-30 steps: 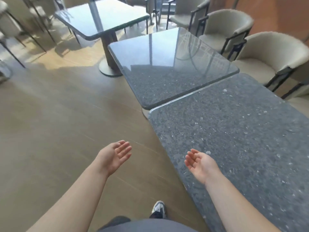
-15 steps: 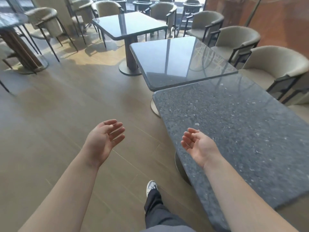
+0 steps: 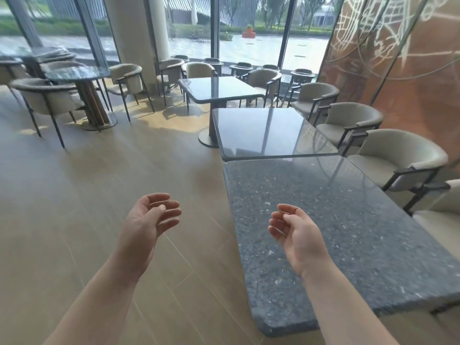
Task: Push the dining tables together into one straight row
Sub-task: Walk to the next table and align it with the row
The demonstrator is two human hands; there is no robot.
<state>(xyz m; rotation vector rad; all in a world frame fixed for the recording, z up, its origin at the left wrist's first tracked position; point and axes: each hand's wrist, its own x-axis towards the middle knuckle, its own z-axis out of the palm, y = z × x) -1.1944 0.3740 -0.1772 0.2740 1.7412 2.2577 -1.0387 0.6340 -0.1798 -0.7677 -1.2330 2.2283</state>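
Speckled dark stone tops the near table (image 3: 348, 232), which lies at four o'clock of my view, its long axis toward twelve; the second table (image 3: 268, 131) abuts its far edge, the third table (image 3: 219, 89) stands apart beyond, offset toward eleven; I judge that one comes next. My left hand (image 3: 149, 220) hangs over floor, fingers loosely curled, holding nothing; my right hand (image 3: 296, 232), likewise curled and empty, hovers over the near table, nearer the row.

bare wooden floor (image 3: 99, 195) lies open left of the tables; armchairs (image 3: 395, 160) crowd their right side
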